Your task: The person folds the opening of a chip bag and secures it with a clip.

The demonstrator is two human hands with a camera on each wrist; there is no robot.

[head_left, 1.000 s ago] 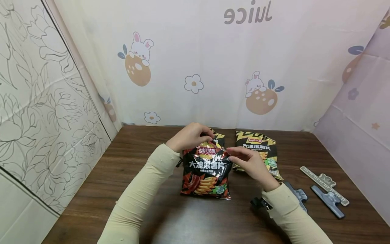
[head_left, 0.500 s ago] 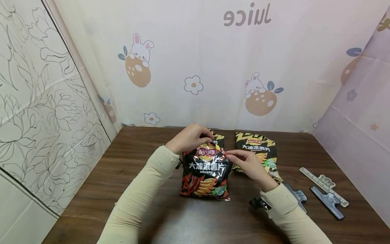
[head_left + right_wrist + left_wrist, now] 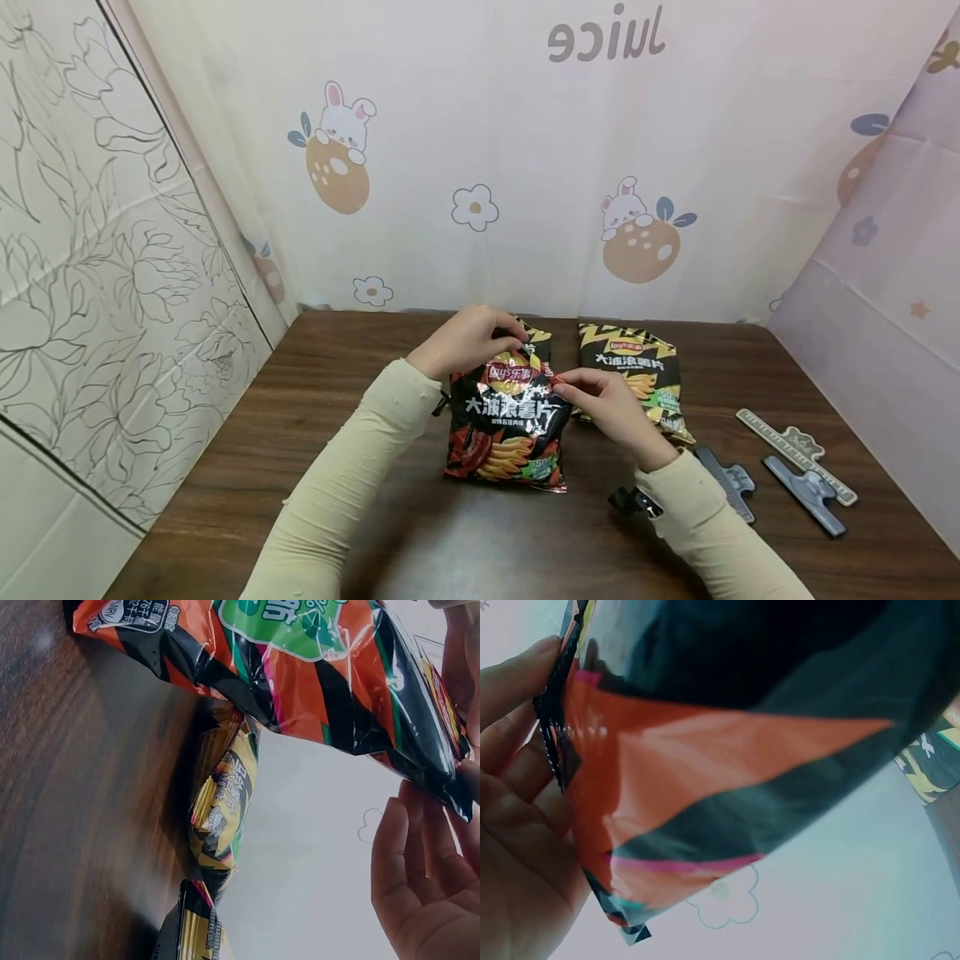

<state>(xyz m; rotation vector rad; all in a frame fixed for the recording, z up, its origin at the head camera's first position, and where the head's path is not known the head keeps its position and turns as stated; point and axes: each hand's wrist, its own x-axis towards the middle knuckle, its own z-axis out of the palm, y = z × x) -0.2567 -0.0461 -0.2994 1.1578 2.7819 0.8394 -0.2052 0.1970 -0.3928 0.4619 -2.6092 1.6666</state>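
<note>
A black and red bag of potato chips (image 3: 504,446) stands upright near the middle of the table, its printed front facing me. My left hand (image 3: 468,340) grips its top edge at the left, thumb and fingers on either side of the crimped seam, as the left wrist view shows. At the top right corner my right hand (image 3: 613,412) pinches the bag between thumb and fingertips. In the right wrist view, the bag's orange and black side (image 3: 300,690) runs up to the right hand's fingers (image 3: 394,847).
One yellow and black chip bag (image 3: 637,383) lies at the back right; another (image 3: 540,342) shows partly behind the held bag. At the right are two grey clips (image 3: 808,493) and a cream ruler-like clip (image 3: 797,450). A printed curtain (image 3: 480,125) borders the brown table (image 3: 315,433).
My right hand has shifted slightly down and left at the bag's top corner. The left hand and the bag stay almost where they were.
</note>
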